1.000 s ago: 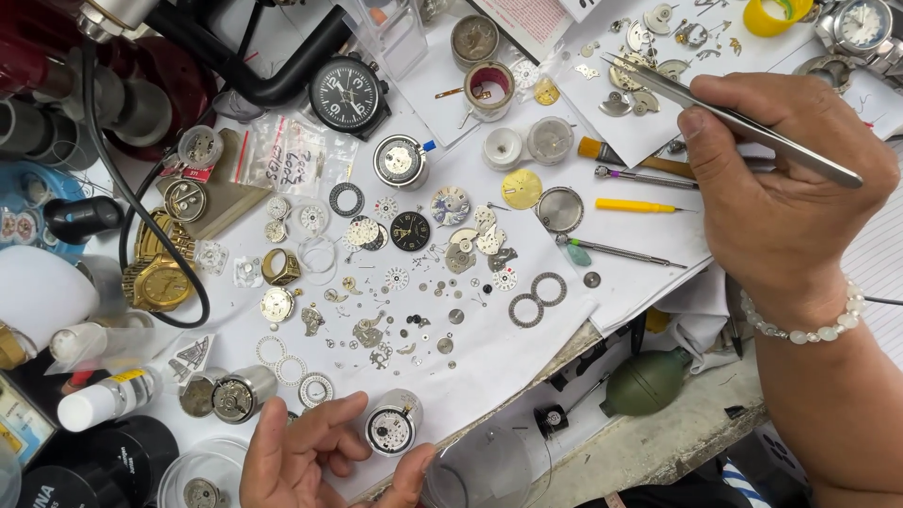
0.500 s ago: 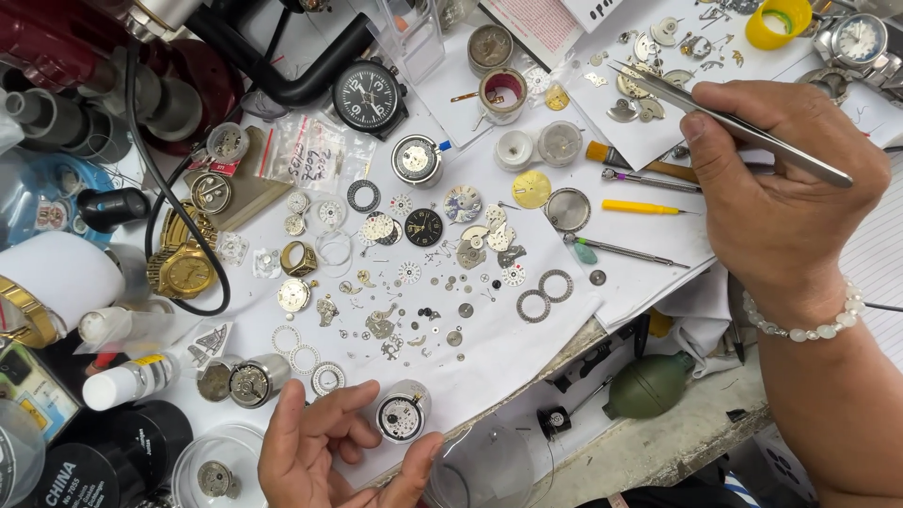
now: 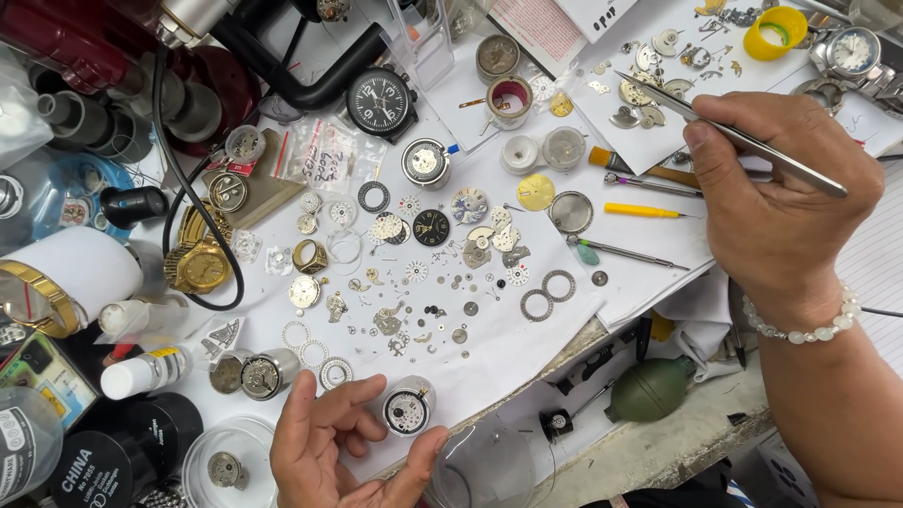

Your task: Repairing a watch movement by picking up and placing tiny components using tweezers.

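My left hand rests at the near edge of a white sheet, fingers curled around a round watch movement in its holder. My right hand hovers at the right, pinching metal tweezers whose tips point toward a pile of small watch parts on white paper. Between the hands, several tiny gears, dials and rings lie scattered over the sheet. A white bead bracelet circles my right wrist.
A black-dial watch head and a gold wristwatch lie toward the back and left. Screwdrivers lie right of centre. A green rubber blower sits near the bench edge. Bottles, jars and a dark red machine crowd the left.
The view has shifted slightly, so everything sits a little lower and to the right. My left hand's fingers have closed in around the movement holder; my right hand keeps the tweezers raised.
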